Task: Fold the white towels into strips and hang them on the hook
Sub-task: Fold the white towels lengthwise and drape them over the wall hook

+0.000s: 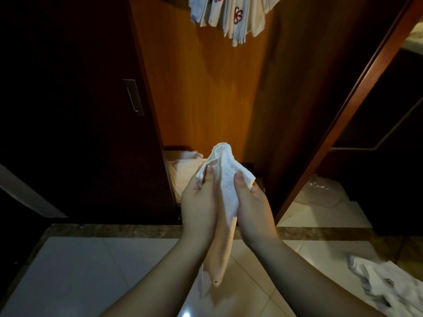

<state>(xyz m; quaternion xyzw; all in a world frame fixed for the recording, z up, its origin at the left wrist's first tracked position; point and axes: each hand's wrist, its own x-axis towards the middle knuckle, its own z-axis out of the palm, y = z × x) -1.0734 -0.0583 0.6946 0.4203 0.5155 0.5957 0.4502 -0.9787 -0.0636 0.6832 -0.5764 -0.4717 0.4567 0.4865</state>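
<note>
So both hands have the white towel strip (225, 193) pinched between them, left hand (198, 202) and right hand (253, 204) curled on either side near its top; its long axis runs up-down, tail dangling toward the floor; the hung towels (231, 17) are straight ahead and well above, so I'd guess a lift upward comes next, either hand equally close.

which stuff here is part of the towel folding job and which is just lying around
Job: white towel held between left hand and right hand; hung towels up top; loose towel on the floor.
Lying about: plastic bag; door handle.
</note>
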